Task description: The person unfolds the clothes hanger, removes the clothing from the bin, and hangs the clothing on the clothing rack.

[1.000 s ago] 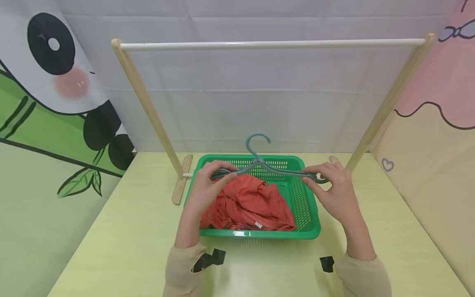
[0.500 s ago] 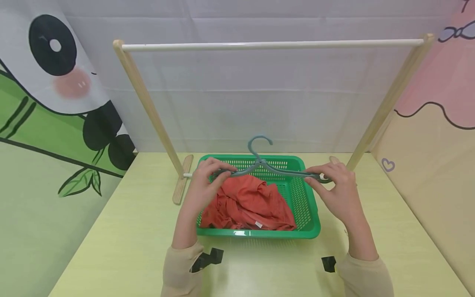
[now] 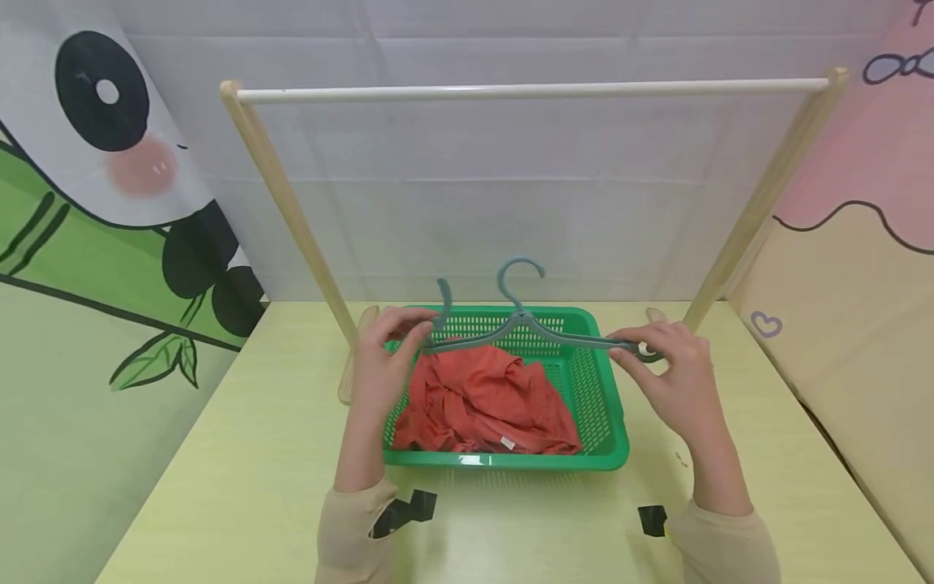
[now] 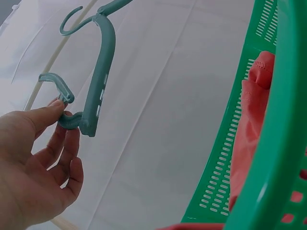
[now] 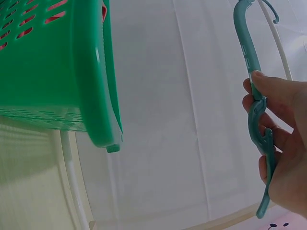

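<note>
A blue-green folding clothes hanger (image 3: 521, 318) is held up over a green basket (image 3: 511, 461), hook upward. My left hand (image 3: 383, 345) pinches the jointed end piece (image 4: 60, 86) at the hanger's left, its tip bent upward away from the arm. In the left wrist view, thumb and index finger grip it while the other fingers curl below. On the other side my right hand (image 3: 674, 365) pinches the hanger's right arm (image 5: 244, 43) near its joint; the right end piece (image 5: 264, 172) extends past the fingers. A crumpled red garment (image 3: 496, 389) with a white tag lies in the basket.
Behind the basket stands a rack with wooden legs (image 3: 292, 211) and a white top rail (image 3: 525, 92). Its wooden foot (image 3: 346, 381) rests on the pale yellow table (image 3: 241, 454). A white cloth (image 3: 511, 203) hangs at the back, with printed panels on both sides.
The hanger's left end piece has swung upward in my left hand, which has shifted left. My right hand and the hanger's middle have moved slightly right. The garment and basket stay put.
</note>
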A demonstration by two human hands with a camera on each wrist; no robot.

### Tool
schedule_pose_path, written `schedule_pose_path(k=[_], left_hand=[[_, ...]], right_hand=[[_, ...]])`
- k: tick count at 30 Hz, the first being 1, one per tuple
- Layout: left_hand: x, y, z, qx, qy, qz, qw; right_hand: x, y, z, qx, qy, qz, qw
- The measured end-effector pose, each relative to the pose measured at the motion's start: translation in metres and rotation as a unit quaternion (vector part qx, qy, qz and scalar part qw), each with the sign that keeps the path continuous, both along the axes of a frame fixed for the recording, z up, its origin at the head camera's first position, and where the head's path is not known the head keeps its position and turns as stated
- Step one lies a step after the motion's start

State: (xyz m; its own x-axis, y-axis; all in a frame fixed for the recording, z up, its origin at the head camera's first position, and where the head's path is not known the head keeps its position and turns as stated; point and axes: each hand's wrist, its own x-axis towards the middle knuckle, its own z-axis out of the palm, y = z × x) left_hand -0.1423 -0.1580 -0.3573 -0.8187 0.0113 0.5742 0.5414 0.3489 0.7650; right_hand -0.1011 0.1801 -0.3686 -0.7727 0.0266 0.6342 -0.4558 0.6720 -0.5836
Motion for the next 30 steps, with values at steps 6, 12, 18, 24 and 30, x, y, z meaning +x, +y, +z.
schedule_pose_path(k=[6, 12, 18, 24, 30], left_hand=[[0.001, -0.003, 0.002, 0.041, -0.041, 0.029, 0.9979], [0.002, -0.005, 0.003, 0.037, -0.069, 0.029, 0.9965], [0.002, -0.004, 0.008, 0.059, -0.079, 0.014, 0.995], [-0.002, -0.002, 0.015, 0.105, -0.046, 0.009, 0.9934], [-0.002, -0.005, 0.018, 0.114, -0.01, 0.001, 0.9935]], right_hand=[[0.0, 0.004, 0.0, -0.009, 0.005, -0.008, 1.0], [0.001, 0.006, 0.001, 0.002, 0.007, -0.007, 1.0], [0.002, 0.007, 0.001, 0.029, 0.011, -0.005, 1.0], [0.003, 0.007, 0.0, 0.047, 0.023, 0.0, 0.999], [0.004, 0.008, 0.001, 0.046, 0.028, 0.004, 0.999]])
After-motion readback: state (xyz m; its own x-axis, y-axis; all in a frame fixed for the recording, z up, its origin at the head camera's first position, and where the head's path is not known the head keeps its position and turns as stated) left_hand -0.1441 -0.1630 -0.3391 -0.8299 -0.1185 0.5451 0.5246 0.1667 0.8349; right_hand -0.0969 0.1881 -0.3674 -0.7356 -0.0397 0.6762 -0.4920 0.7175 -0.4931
